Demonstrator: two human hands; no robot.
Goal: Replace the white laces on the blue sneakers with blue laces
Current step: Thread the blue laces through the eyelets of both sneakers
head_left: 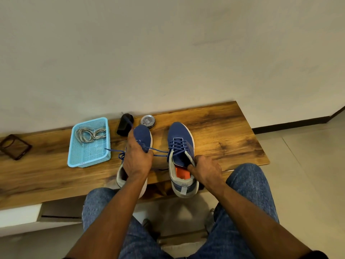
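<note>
Two blue sneakers are held on the counter [214, 128], toes pointing away from the person.

Right sneaker [182, 157]: fully threaded with a blue lace [158, 150]. The collar beside the tongue is pinched by the right hand [206, 171], fingers curled onto the edge. The free lace ends are drawn out sideways toward the left hand [137, 159].

Left sneaker [139, 144]: mostly covered by the left hand, which lies over its throat with fingers curled around the lace strands. Whether this shoe is itself laced cannot be told.

Blue basket [88, 144]: just beyond the left hand's outer side; the removed white laces [89, 134] lie coiled in it. One blue lace tip [107, 149] rests against the basket's near corner.

Black object [124, 127] and round tin [147, 121]: ahead of the left hand, near the left sneaker's toe.

Dark frame-like item [15, 146]: well apart, far out past the basket.

Risks, as judged:
- Uneven ends, if one strand is pulled harder than the other.
- Right sneaker dragged or tipped toward the left hand, if the collar pinch slips under lace tension.
- Lace tip snagged in the basket mesh, tugging the basket along.
- Heels overhanging the counter's near edge; either sneaker could be pulled off toward the lap.
</note>
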